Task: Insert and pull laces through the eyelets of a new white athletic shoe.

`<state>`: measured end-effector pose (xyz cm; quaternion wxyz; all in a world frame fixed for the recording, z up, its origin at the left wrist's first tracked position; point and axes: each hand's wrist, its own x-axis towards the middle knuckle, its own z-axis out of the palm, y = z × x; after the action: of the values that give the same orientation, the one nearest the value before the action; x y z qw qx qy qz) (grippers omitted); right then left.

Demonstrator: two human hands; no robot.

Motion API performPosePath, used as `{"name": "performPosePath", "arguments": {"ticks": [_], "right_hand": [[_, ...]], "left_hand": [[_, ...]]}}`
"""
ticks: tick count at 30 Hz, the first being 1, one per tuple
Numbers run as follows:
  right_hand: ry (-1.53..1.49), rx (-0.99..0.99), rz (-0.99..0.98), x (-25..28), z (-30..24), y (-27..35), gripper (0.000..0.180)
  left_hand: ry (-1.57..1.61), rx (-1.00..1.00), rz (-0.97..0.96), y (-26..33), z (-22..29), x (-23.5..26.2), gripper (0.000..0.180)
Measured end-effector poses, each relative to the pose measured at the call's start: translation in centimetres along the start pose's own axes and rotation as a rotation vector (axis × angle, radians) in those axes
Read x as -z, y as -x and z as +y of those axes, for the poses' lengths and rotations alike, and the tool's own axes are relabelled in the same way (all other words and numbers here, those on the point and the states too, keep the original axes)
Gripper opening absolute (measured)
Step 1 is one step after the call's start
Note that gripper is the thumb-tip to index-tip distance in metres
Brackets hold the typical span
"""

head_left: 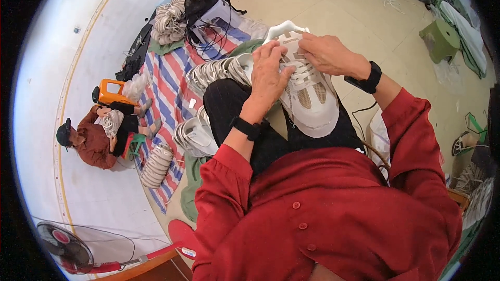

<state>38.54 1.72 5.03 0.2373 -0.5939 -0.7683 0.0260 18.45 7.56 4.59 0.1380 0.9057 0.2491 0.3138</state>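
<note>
A white and beige shoe upper point(313, 98) lies over my thighs, its toe toward me and its heel opening pointing away. White laces point(303, 77) cross its front, with the tongue point(290, 41) standing up beyond them. My left hand point(269, 74) is closed on the left lacing edge, fingertips near the tongue and thumb by the laces. On the opposite edge, my right hand point(332, 55) pinches at the top of the lacing. Its fingertips partly cover what they grip, so I cannot tell whether a lace end is between them.
Nested shoe uppers point(219, 74) and another stack point(197, 136) lie to my left by a striped sheet point(179, 80). A co-worker point(94, 138) sits at far left, holding a bundle. A fan point(65, 247) stands lower left; a green stool point(440, 40) is at far right.
</note>
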Motion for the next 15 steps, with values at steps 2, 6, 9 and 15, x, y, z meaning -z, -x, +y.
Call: {"name": "performPosePath", "arguments": {"ticks": [2, 6, 9, 15], "right_hand": [[-0.03, 0.014, 0.018, -0.1, 0.3, 0.2, 0.009], [-0.026, 0.009, 0.067, -0.1, -0.1, 0.3, 0.009], [0.025, -0.009, 0.046, -0.1, -0.2, 0.2, 0.01], [0.094, 0.059, -0.042, 0.5, -0.2, -0.2, 0.01]], "left_hand": [[-0.018, -0.008, 0.013, 0.0, 0.0, 0.0, 0.044], [-0.026, -0.001, 0.005, -0.1, 0.2, 0.0, 0.045], [-0.023, -0.004, 0.015, -0.1, 0.4, -0.1, 0.045], [-0.017, -0.007, 0.016, 0.0, 0.5, 0.0, 0.044]]}}
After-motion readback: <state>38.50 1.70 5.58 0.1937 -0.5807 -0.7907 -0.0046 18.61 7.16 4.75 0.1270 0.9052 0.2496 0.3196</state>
